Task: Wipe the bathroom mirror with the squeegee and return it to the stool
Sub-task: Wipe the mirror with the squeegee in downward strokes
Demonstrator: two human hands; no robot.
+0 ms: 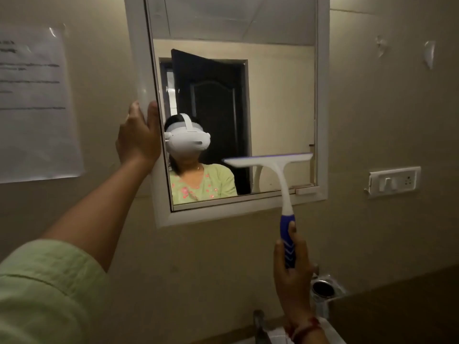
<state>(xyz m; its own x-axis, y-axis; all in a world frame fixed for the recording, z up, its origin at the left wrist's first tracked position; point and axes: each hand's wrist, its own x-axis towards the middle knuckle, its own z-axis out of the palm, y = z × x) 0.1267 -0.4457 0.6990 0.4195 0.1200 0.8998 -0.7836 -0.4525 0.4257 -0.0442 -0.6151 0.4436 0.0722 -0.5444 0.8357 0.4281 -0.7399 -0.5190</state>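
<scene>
The white-framed mirror [280,100] hangs on the beige wall ahead. My left hand [139,137] grips the frame's left edge about halfway up, thumb on the glass side. My right hand [290,264] is shut on the blue grip of the squeegee [278,170]. Its white blade lies nearly level against the lower right part of the glass, just above the bottom frame rail. The stool is not in view.
A taped paper notice [37,103] hangs on the wall left of the mirror. A white switch plate [393,181] sits to the right. Below are a tap [259,324], a sink rim [330,328], a round metal fitting [323,289] and a dark ledge [397,309].
</scene>
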